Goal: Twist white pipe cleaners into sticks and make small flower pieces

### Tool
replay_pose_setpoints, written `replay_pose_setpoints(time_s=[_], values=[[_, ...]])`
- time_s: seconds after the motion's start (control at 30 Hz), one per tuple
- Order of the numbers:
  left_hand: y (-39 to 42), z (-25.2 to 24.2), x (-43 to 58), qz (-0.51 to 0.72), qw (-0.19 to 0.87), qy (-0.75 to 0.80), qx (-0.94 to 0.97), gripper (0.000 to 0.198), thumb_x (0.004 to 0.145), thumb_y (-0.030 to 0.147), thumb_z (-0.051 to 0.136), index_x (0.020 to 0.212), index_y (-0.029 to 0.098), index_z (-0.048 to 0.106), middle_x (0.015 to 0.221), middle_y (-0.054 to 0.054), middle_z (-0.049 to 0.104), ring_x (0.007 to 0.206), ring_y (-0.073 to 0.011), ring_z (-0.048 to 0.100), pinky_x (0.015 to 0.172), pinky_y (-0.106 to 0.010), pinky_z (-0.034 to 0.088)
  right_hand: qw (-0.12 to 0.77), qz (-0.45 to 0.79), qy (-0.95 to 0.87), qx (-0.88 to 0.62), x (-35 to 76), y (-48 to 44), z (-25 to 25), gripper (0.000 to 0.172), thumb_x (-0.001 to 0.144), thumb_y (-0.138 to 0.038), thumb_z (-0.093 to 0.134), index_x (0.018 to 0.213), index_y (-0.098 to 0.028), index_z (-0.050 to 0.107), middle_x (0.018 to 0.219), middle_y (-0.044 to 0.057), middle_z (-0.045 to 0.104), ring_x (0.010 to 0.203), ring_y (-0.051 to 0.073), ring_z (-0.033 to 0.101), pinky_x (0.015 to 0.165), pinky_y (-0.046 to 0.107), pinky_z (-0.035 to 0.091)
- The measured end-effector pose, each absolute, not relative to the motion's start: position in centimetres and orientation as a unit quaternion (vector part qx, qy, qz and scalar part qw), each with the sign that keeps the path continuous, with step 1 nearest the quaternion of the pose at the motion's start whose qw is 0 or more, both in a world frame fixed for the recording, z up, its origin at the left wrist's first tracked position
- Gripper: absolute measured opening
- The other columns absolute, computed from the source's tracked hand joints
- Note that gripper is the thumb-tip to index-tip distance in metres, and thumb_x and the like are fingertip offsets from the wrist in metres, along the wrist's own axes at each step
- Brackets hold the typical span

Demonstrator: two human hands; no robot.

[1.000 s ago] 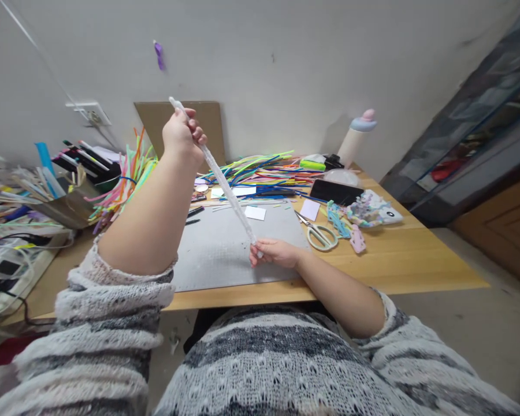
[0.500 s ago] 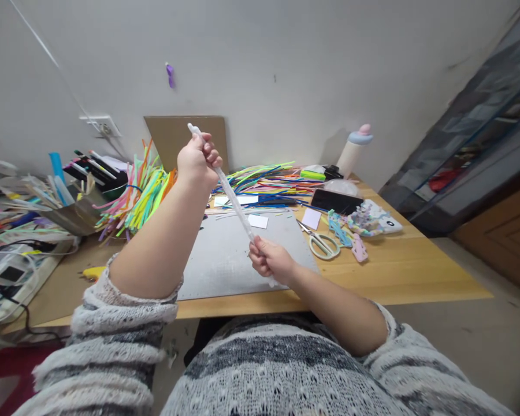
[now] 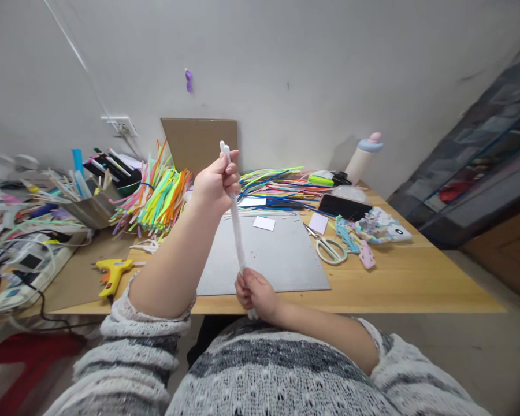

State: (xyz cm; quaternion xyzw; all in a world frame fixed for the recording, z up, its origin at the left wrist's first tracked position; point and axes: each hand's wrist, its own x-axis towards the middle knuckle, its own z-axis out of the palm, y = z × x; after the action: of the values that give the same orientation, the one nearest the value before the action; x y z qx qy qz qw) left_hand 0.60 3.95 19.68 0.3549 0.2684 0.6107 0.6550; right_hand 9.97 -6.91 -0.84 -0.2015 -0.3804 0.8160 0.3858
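Note:
Both my hands grip a slim bundle of white pipe cleaners [image 3: 238,240], which stands nearly upright above the desk's front. My left hand [image 3: 219,182] is closed round its upper part, and bent white tips poke out above the thumb. Lower down, my right hand [image 3: 259,293] is wrapped round the bottom part, a short end showing beneath it. Behind the bundle lies a grey cutting mat [image 3: 286,260] with a small white card [image 3: 264,223] on it. Whether the strands are twisted together I cannot tell.
Scissors [image 3: 331,249], a dark phone [image 3: 345,207] and a bottle [image 3: 364,159] are on the right. Coloured pipe cleaners [image 3: 164,193] stand bunched at left, behind a yellow glue gun [image 3: 112,274] and near a power strip [image 3: 39,271]. More loose stems [image 3: 281,188] lie along the wall.
The white bundle has swung from a slant to nearly upright. My left hand has shifted right and lower; my right hand has come lower and nearer my body. The view has turned slightly left.

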Motion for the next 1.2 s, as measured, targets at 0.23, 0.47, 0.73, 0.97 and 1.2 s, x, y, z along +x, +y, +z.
replay_pose_setpoints(time_s=[0.23, 0.47, 0.73, 0.97, 1.2], values=[[4.0, 19.8, 0.8, 0.485, 0.627, 0.37, 0.484, 0.022, 0.09, 0.025, 0.043, 0.07, 0.016, 0.048, 0.048, 0.008, 0.029, 0.032, -0.0029, 0.021, 0.033, -0.015, 0.013, 0.34, 0.76, -0.511, -0.213, 7.7, -6.5, -0.6, 0.042, 0.073, -0.06, 0.056, 0.085, -0.019, 0.055, 0.079, 0.002, 0.059, 0.074, 0.012, 0.057, 0.071, 0.028, 0.045], [3.2, 13.6, -0.2, 0.194, 0.422, 0.543, 0.7, 0.027, 0.09, 0.031, 0.034, 0.069, 0.017, 0.046, 0.05, 0.007, 0.026, 0.038, -0.0065, 0.022, 0.037, -0.019, 0.017, 0.297, 0.707, -0.569, -0.296, 13.5, -3.2, 1.2, 0.038, 0.079, -0.053, 0.052, 0.09, -0.017, 0.055, 0.076, 0.002, 0.062, 0.066, 0.011, 0.059, 0.065, 0.027, 0.046], [1.7, 8.6, 0.5, -0.019, 0.197, 0.478, 0.855, 0.02, 0.081, 0.023, 0.046, 0.072, 0.015, 0.061, 0.068, -0.007, 0.062, 0.061, -0.0167, 0.054, 0.056, -0.026, 0.034, 0.318, 0.586, -0.627, -0.402, 19.9, 3.9, 1.0, 0.029, 0.077, -0.042, 0.05, 0.086, -0.015, 0.054, 0.068, 0.002, 0.059, 0.057, 0.01, 0.055, 0.058, 0.025, 0.045], [1.0, 5.9, 0.9, -0.083, 0.08, 0.492, 0.863, 0.027, 0.087, 0.022, 0.035, 0.093, 0.016, 0.06, 0.089, -0.012, 0.066, 0.074, -0.0217, 0.063, 0.063, -0.03, 0.044, 0.311, 0.374, -0.727, -0.484, 20.2, 10.6, 0.8, 0.016, 0.078, -0.025, 0.05, 0.086, -0.016, 0.06, 0.074, 0.002, 0.06, 0.069, 0.014, 0.053, 0.069, 0.028, 0.042], [0.8, 4.2, -0.5, -0.092, 0.097, 0.476, 0.869, 0.021, 0.083, 0.014, 0.037, 0.086, 0.017, 0.058, 0.08, -0.009, 0.065, 0.068, -0.0237, 0.062, 0.058, -0.031, 0.044, 0.231, 0.204, -0.834, -0.458, 15.5, 17.1, 0.5, 0.017, 0.078, -0.018, 0.053, 0.091, -0.018, 0.066, 0.097, 0.008, 0.06, 0.095, 0.02, 0.05, 0.086, 0.032, 0.034]])
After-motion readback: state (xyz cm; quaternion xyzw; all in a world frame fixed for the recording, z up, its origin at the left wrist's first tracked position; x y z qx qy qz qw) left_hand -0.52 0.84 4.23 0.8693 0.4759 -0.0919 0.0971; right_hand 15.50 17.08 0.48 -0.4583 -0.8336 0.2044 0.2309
